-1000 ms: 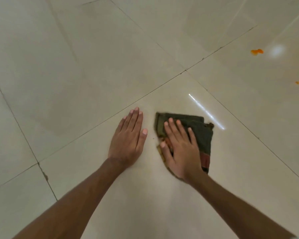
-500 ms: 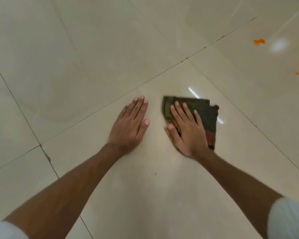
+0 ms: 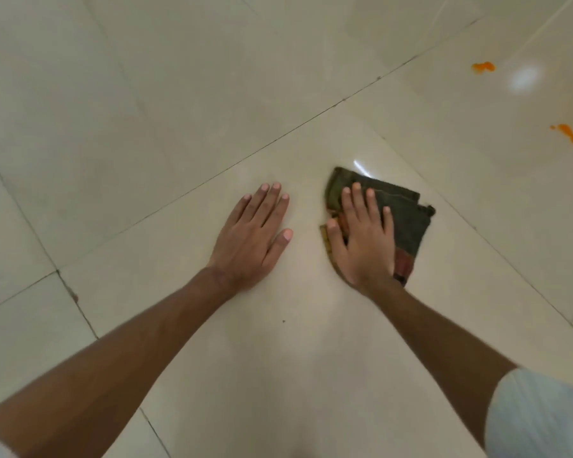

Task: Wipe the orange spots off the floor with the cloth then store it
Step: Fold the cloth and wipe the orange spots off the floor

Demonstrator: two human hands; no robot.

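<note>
A folded dark green cloth (image 3: 407, 219) with a red-striped edge lies flat on the cream tiled floor (image 3: 146, 110). My right hand (image 3: 364, 239) presses palm-down on the cloth's left half, fingers spread. My left hand (image 3: 255, 236) rests flat on the bare tile just left of the cloth, holding nothing. Two orange spots show at the far right: one (image 3: 483, 66) near a bright light reflection, the other (image 3: 571, 135) closer to the right edge. Both spots lie well away from the cloth.
Dark grout lines (image 3: 278, 140) cross the glossy tiles. A small chip marks the grout joint (image 3: 73, 295) at the left. A tiny dark speck (image 3: 284, 321) sits on the tile between my forearms. White sleeves show at the bottom corners.
My right hand has slid the cloth a little forward and to the right across the tile. The left hand stays planted flat, and the view has shifted slightly forward.
</note>
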